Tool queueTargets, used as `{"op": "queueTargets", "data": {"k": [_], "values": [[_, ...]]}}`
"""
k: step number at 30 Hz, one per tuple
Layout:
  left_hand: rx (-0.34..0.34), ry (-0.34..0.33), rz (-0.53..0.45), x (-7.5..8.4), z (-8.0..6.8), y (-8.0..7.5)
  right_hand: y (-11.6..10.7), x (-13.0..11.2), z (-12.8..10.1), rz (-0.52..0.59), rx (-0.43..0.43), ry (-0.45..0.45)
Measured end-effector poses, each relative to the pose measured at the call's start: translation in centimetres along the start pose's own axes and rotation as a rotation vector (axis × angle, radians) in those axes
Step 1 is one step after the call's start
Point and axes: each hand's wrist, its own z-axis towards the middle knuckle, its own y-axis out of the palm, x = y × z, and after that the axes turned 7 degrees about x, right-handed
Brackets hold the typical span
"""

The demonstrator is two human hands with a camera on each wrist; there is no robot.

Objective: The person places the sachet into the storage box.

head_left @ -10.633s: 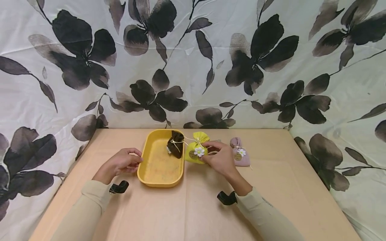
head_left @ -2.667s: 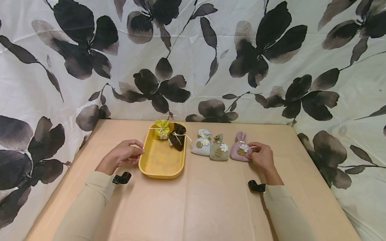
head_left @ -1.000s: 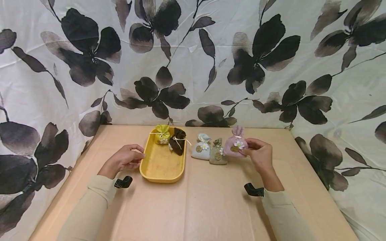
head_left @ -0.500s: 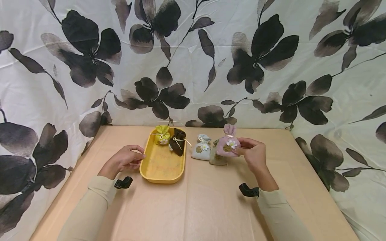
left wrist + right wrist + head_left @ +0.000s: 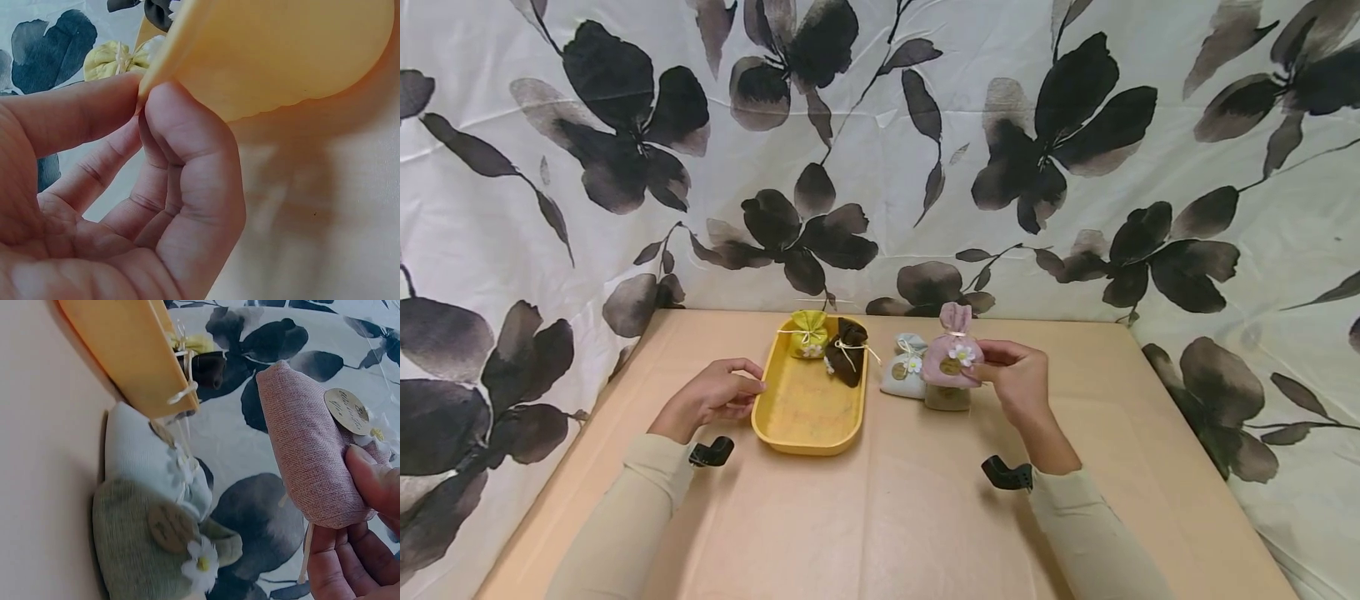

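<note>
My right hand pinches a pink drawstring pouch with a white daisy and a round tag, held up off the table. Behind and below it, partly hidden in the head view, lies an olive-green pouch. Touching that one is a pale blue pouch. With thumb and finger, my left hand pinches the left rim of a yellow tray. Inside the tray's far end are a yellow-green pouch and a dark brown pouch, whose cord hangs over the right rim.
A light wooden table carries everything. At its far edge hangs a white cloth printed with dark flowers. A black wrist camera sits at the left sleeve and another black wrist camera at the right.
Earlier, the yellow-green pouch went into the tray. Since then my right hand has lifted the pink pouch and carried it left, in front of the olive-green one. My left hand stays on the rim.
</note>
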Motion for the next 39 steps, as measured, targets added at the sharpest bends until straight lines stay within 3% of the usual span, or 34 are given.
{"op": "queueTargets", "data": {"k": [13, 39], "values": [[0.003, 0.000, -0.007, 0.1, 0.0, 0.1, 2.3, -1.0, -0.5, 0.077, -0.047, -0.002], [0.000, -0.005, -0.008, -0.1, 0.3, 0.0, 6.0, -2.2, -1.2, 0.063, -0.095, -0.030]]}}
